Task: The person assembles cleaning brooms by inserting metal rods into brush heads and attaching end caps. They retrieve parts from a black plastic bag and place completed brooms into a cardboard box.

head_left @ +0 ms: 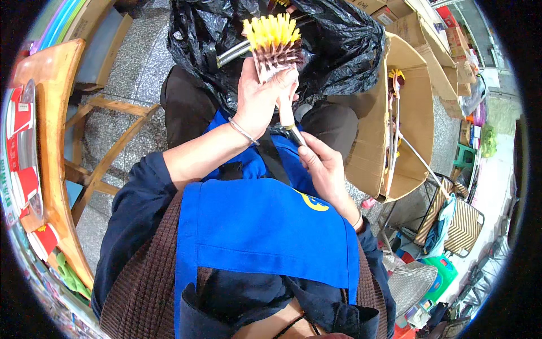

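Observation:
My left hand (255, 100) is wrapped around the base of a brush (275, 48) with yellow-tipped, dark brown bristles pointing up and away from me. From the head a pale handle (287, 113) slants down toward my right, ending in a dark part with a light metallic band. My right hand (326, 172) grips that dark end between thumb and fingers. Just beyond the brush a black plastic bag (344, 56) lies bunched in front of my knees. Shiny rods (234, 53) stick out by my left hand; their other ends are hidden.
An open cardboard box (418, 130) stands at my right, holding long-handled pieces with yellow tips (397, 76). A wooden tabletop (59, 124) with red-and-white packages and a wooden frame (113, 152) are on my left. A striped folding chair (463, 226) stands farther right.

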A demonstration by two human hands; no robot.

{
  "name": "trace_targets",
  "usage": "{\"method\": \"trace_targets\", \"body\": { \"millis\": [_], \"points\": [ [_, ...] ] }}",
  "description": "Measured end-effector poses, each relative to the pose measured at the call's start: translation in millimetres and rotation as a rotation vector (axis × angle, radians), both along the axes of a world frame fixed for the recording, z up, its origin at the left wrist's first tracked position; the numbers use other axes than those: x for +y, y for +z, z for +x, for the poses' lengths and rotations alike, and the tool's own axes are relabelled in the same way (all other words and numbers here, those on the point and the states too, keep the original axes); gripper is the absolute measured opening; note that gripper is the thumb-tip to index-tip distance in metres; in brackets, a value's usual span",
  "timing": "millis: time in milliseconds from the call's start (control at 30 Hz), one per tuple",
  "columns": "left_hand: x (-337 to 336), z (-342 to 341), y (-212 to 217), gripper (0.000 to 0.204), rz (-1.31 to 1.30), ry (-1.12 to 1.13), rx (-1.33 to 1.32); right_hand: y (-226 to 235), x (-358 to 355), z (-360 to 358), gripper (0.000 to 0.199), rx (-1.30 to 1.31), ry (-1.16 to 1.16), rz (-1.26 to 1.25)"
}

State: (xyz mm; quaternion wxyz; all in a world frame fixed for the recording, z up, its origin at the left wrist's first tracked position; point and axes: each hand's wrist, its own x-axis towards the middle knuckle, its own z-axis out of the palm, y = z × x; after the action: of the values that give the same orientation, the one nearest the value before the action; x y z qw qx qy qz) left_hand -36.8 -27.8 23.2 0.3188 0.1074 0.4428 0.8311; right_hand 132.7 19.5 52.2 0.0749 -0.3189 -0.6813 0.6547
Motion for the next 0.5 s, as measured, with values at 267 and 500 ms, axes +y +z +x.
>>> {"method": "trace_targets", "body": {
  "millis": [267,500],
  "points": [
    [5.8,-8.7,-10.3,0.016,-0.009,0.059,-0.085,1.0,11.7,-2.5,0.027,-0.039,-0.014,-0.038],
    [7.5,-4.6,-2.2,0.013,0.04,0.013,0.07,11.7,23.9,-8.4,0.032,0.18,-0.229,0.067]
  ]
}}
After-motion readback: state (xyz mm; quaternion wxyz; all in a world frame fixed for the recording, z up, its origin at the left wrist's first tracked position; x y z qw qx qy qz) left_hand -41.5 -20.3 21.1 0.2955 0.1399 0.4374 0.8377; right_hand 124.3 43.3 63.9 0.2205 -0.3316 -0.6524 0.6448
